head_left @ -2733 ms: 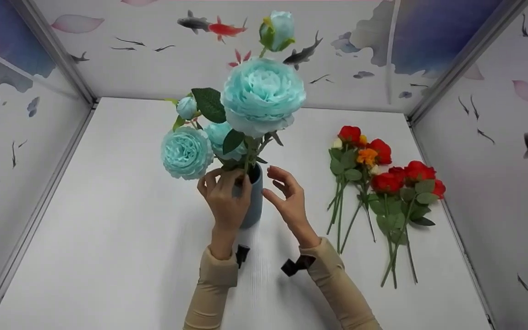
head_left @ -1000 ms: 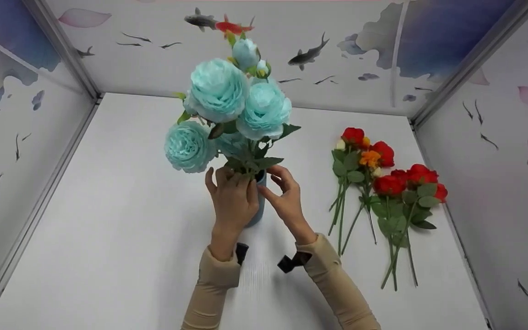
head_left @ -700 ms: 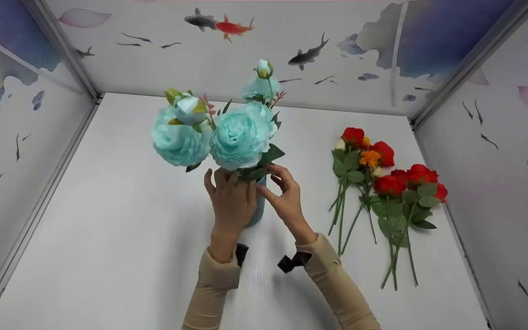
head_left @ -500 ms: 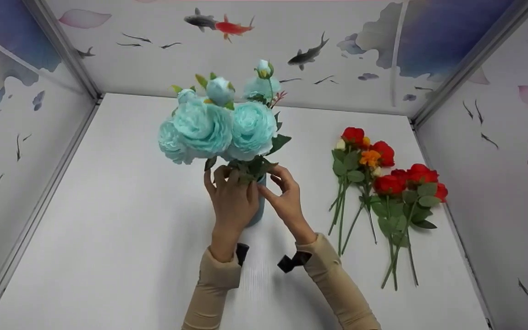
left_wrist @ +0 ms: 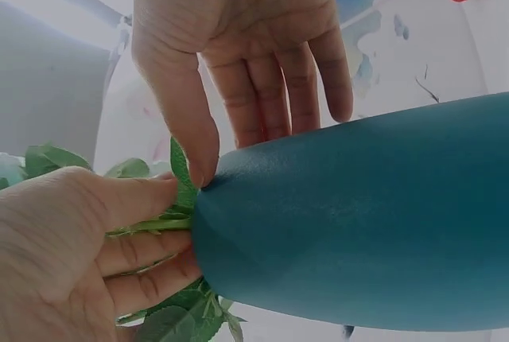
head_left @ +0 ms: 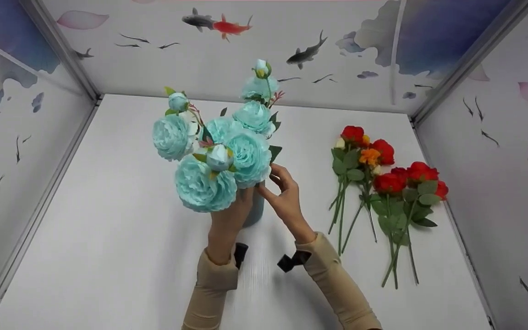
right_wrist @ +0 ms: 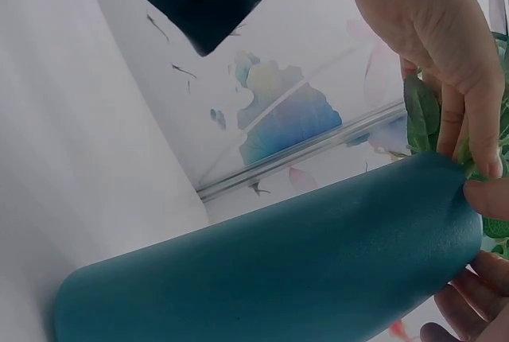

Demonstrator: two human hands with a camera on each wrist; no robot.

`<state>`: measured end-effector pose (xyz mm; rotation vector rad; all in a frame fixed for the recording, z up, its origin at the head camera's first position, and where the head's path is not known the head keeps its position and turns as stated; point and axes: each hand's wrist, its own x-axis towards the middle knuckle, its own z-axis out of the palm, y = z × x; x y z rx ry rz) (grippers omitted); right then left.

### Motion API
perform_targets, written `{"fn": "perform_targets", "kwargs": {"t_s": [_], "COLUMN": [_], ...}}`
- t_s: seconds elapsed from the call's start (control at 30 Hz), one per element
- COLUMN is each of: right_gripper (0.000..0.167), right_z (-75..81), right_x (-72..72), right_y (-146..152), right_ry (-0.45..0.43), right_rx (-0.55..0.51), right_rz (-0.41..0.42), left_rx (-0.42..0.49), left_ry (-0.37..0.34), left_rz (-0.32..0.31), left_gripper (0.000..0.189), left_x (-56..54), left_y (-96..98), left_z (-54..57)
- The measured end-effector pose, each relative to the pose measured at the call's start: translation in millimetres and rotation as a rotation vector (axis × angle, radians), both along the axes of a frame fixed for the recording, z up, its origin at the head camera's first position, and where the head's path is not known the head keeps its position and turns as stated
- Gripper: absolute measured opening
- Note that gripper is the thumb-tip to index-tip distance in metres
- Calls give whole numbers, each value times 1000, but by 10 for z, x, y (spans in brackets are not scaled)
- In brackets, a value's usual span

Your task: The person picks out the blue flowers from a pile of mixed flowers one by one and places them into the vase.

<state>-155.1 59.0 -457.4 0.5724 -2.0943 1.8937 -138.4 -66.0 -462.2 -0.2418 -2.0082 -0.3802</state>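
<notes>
Several pale turquoise artificial peonies [head_left: 250,158] with buds and green leaves stand in a tall blue vase [head_left: 255,211]. My left hand [head_left: 229,222] is partly covered by a drooping turquoise bloom [head_left: 204,188] in the head view. In the left wrist view, the left hand [left_wrist: 48,235] pinches green stems [left_wrist: 171,224] right at the vase's mouth. On the right side, my right hand [head_left: 287,199] holds the vase rim, its thumb and fingers spread around it. The stems' lower ends are hidden inside the vase.
Two bunches of artificial flowers lie to the right on the white table [head_left: 108,220]: red and orange blooms [head_left: 369,157] farther back, red roses [head_left: 390,183] nearer. Patterned panels, including the back wall [head_left: 145,64], enclose the table. A black wrist camera [head_left: 294,261] hangs at the right cuff.
More turquoise blooms stand over the vase than at first. A large bloom with a bud has swung down and forward over my left hand. My right hand has come from beside the vase onto its rim.
</notes>
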Motion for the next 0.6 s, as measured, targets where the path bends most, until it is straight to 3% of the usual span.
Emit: {"fn": "perform_targets", "kwargs": {"t_s": [0.17, 0.3, 0.43, 0.6], "right_gripper": [43, 43, 41, 41], "right_z": [-1, 3, 5, -1], "right_x": [-4, -6, -3, 7], "right_y": [6, 10, 13, 14], "right_ry": [5, 8, -1, -13], "right_rx": [3, 2, 6, 9], "right_rz": [0, 1, 0, -2], "left_rx": [93, 152, 237, 271], "left_ry": [-139, -201, -224, -162], "left_rz": [-39, -52, -92, -113], "left_gripper": [27, 29, 39, 57], "left_x": [5, -12, -20, 27], "left_y": [-8, 7, 15, 17], "left_z": [26, -1, -39, -72]}}
